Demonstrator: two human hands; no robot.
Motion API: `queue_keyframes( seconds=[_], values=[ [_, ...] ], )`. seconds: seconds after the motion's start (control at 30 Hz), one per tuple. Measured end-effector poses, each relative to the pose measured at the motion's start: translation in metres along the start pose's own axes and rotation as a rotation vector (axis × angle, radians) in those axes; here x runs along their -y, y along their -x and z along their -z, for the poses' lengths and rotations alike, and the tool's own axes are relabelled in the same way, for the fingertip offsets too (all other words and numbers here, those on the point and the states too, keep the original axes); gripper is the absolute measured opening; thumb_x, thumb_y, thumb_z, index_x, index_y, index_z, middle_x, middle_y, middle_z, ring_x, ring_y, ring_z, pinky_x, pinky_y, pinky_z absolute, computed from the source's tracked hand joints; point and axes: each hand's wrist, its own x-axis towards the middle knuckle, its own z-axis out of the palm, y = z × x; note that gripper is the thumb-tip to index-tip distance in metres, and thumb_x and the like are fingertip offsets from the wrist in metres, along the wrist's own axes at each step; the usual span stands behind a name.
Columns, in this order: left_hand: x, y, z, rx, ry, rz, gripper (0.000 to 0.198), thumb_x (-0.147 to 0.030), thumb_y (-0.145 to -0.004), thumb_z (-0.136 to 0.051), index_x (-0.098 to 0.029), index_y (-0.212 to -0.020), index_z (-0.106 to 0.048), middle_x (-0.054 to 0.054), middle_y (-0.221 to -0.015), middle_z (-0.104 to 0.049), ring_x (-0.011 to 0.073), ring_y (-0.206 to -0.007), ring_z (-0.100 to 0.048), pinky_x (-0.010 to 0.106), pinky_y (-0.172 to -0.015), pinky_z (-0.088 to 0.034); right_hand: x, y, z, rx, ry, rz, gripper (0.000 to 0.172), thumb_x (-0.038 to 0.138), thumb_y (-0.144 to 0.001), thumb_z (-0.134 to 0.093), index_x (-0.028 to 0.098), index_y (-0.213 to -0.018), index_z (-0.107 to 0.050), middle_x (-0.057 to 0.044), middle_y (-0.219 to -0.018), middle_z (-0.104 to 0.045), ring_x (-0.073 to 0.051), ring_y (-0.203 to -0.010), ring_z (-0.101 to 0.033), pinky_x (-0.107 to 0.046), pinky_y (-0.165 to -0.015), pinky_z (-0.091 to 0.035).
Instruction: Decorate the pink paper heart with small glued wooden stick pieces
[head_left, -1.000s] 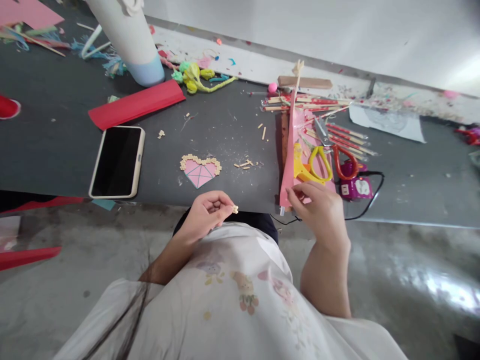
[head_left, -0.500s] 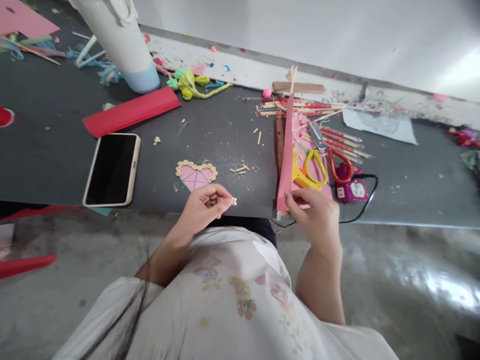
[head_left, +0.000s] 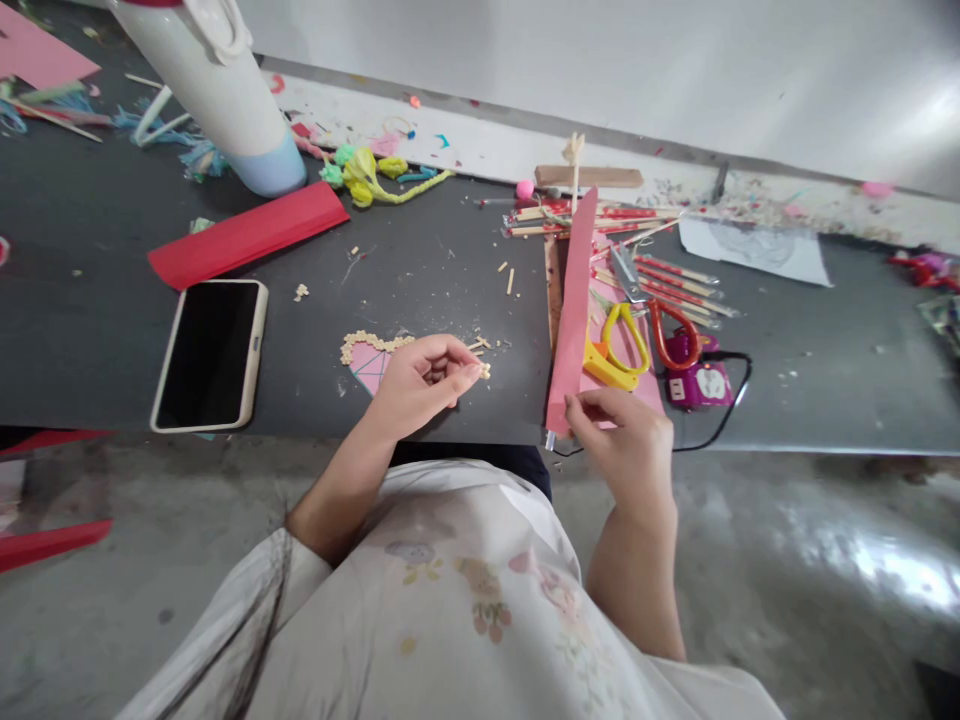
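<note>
My left hand pinches a small cluster of pale beige pieces between thumb and fingertips, just above the table. Partly behind that hand lies a pink paper heart with dark lines, edged along its top with similar beige bits. Short pale stick pieces lie scattered beyond the fingertips. My right hand is closed at the lower end of a long pink paper strip, thumb and forefinger on its edge. Yellow-handled scissors and red-handled scissors lie beyond it.
A phone, a folded red paper and a tall bottle stand or lie on the left. Wrapped sticks, a purple box with a black cord and a white paper sheet are on the right.
My left hand has moved right and away from me with the beige cluster, now covering more of the heart. The pink strip has tilted slightly and shows more of its face.
</note>
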Motion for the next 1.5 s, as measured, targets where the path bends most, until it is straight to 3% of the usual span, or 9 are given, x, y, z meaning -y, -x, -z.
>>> queue_keyframes(
  seconds=[0.57, 0.97, 1.23, 1.4, 1.5],
  values=[
    [0.016, -0.002, 0.006, 0.035, -0.039, 0.117, 0.018, -0.031, -0.076, -0.072, -0.016, -0.076, -0.063, -0.008, -0.049, -0.049, 0.0024, -0.038, -0.043, 0.013, -0.035, -0.03, 0.006, -0.005, -0.001, 0.065, -0.079, 0.104, 0.016, 0.022, -0.087, -0.063, 0.018, -0.072, -0.063, 0.0, -0.064, -0.065, -0.011, -0.059, -0.058, -0.025, -0.058, -0.048],
    [0.015, -0.002, 0.006, 0.035, -0.037, 0.132, 0.018, -0.032, -0.076, -0.072, -0.017, -0.076, -0.063, -0.008, -0.049, -0.049, 0.0024, -0.037, -0.042, 0.013, -0.035, -0.029, 0.009, -0.025, 0.004, 0.151, 0.138, 0.111, 0.027, 0.032, -0.092, -0.056, 0.019, -0.069, -0.064, -0.002, -0.065, -0.06, -0.015, -0.063, -0.055, -0.028, -0.058, -0.039],
    [0.012, 0.0, 0.006, 0.06, -0.024, 0.194, 0.023, -0.036, -0.075, -0.073, -0.016, -0.076, -0.063, -0.008, -0.05, -0.049, 0.0027, -0.039, -0.042, 0.014, -0.036, -0.031, 0.026, -0.088, 0.014, 0.377, 0.257, 0.341, 0.029, 0.026, -0.093, -0.052, 0.019, -0.069, -0.067, -0.005, -0.074, -0.064, -0.017, -0.07, -0.057, -0.03, -0.062, -0.036],
    [0.012, 0.001, 0.007, 0.088, 0.013, 0.195, 0.021, -0.034, -0.077, -0.071, -0.016, -0.077, -0.062, -0.007, -0.052, -0.049, 0.003, -0.042, -0.045, 0.013, -0.038, -0.032, 0.025, -0.158, -0.009, 0.475, 0.422, 0.412, 0.021, 0.019, -0.089, -0.053, 0.018, -0.088, -0.074, -0.008, -0.082, -0.069, -0.022, -0.078, -0.061, -0.032, -0.068, -0.04],
    [0.012, 0.002, 0.007, 0.113, 0.041, 0.205, 0.019, -0.033, -0.079, -0.07, -0.016, -0.078, -0.062, -0.007, -0.054, -0.051, 0.0034, -0.044, -0.046, 0.014, -0.04, -0.033, 0.012, -0.2, -0.03, 0.435, 0.519, 0.427, 0.032, 0.012, -0.086, -0.052, 0.016, -0.11, -0.071, -0.013, -0.096, -0.072, -0.027, -0.09, -0.064, -0.036, -0.076, -0.044]
  ],
)
